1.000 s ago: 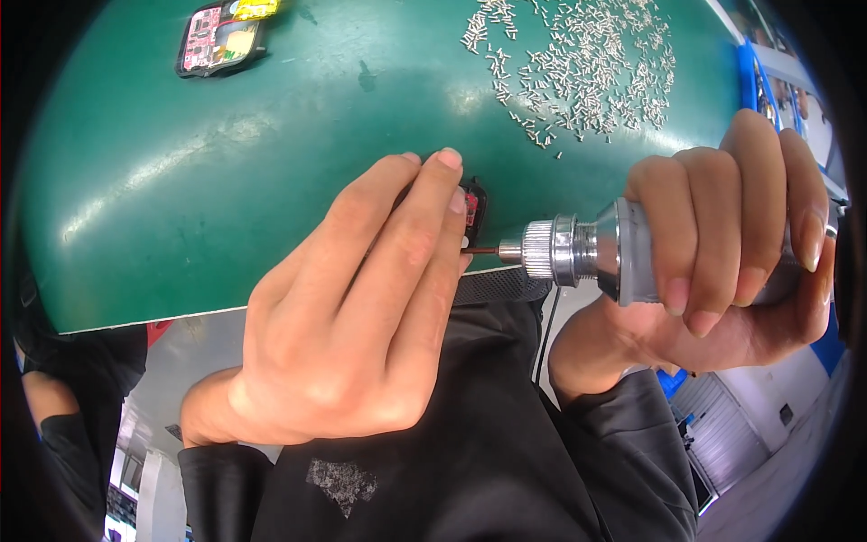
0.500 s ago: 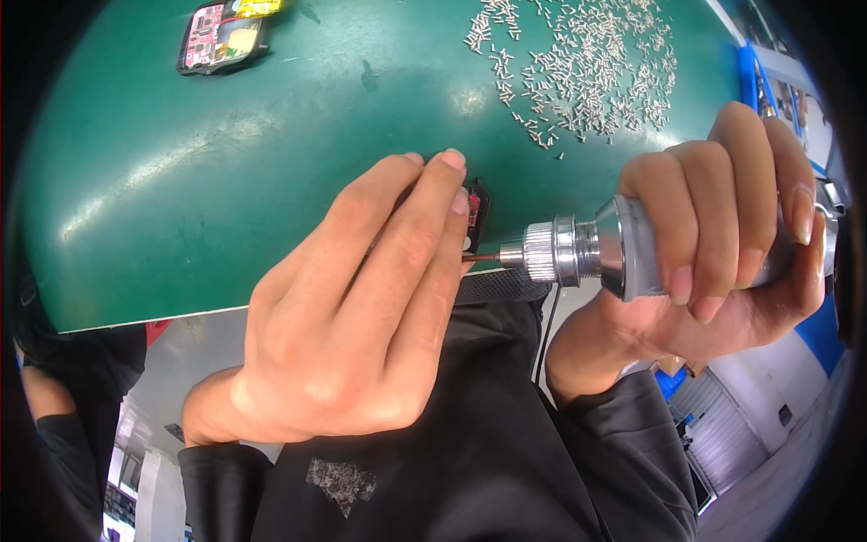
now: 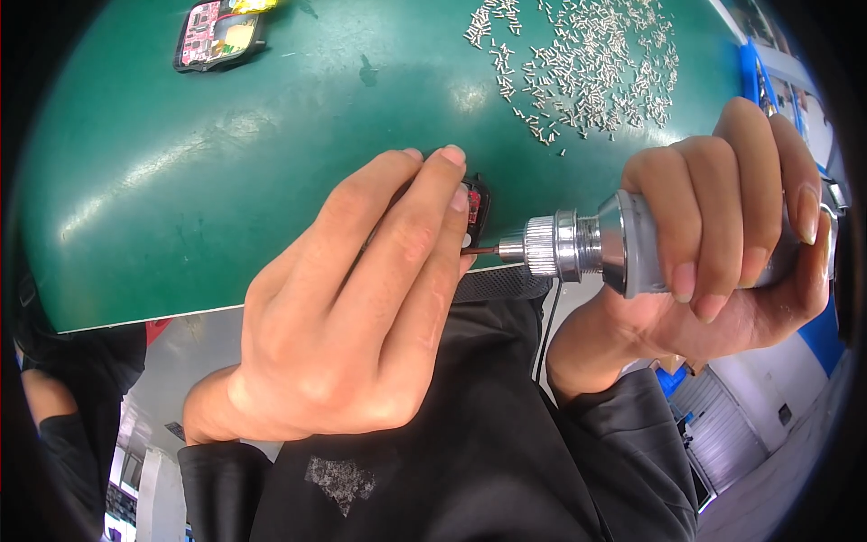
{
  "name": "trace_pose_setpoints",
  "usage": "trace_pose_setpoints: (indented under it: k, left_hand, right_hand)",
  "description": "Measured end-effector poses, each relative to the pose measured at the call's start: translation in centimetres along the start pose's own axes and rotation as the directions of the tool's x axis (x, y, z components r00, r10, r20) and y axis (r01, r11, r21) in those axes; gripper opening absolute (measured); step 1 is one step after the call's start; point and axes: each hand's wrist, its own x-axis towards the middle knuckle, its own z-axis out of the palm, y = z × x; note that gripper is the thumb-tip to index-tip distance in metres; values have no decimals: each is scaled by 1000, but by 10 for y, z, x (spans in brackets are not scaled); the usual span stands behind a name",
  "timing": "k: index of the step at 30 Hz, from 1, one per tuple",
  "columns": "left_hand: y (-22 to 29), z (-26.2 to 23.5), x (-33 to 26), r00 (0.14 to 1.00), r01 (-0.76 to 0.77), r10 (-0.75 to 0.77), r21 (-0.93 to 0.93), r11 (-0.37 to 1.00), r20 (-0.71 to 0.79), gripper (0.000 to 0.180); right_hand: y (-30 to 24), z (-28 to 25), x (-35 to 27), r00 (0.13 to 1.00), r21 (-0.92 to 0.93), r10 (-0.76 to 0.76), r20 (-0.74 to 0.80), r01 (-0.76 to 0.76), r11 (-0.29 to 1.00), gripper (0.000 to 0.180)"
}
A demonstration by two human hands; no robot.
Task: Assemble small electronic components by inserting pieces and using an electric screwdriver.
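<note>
My right hand [image 3: 722,226] is wrapped around a grey electric screwdriver [image 3: 637,244] with a silver collar, held nearly level. Its thin bit [image 3: 483,250] points left, and its tip is hidden behind the fingers of my left hand [image 3: 361,289]. That hand is closed over a small black device housing [image 3: 481,226] near the table's front edge. A strip of red circuit board [image 3: 473,206] shows at the housing's right side, beyond my fingertips; my hand covers the rest.
A loose pile of small silver screws [image 3: 596,72] lies on the green table [image 3: 226,181] at the far right. Another open black housing [image 3: 217,36] with a red board sits at the far left. A dark textured block [image 3: 497,284] is at the front edge. Another person's arm [image 3: 50,397] shows at left.
The screwdriver bit has risen slightly in the picture, closer in line with the housing's lower part. Both hands keep nearly the same grip and place.
</note>
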Motion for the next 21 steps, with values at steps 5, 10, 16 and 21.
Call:
trace_pose_setpoints:
  k: [5,10,16,21]
  left_hand:
    - [0,-6,0,999,-1,1,-21,1000,37,37]
    - [-3,-9,-2,994,-23,24,-16,1000,103,43]
    - [-2,-7,-4,996,-39,36,38,998,81,42]
    - [0,-9,-3,995,-22,19,33,999,96,40]
  right_hand:
    - [-6,-8,5,995,-40,11,94,-7,999,16]
    - [-25,-9,8,994,-176,19,105,0,984,16]
    - [-25,-7,13,994,-274,23,111,9,962,17]
    - [-22,-11,14,991,-296,50,124,-11,955,17]
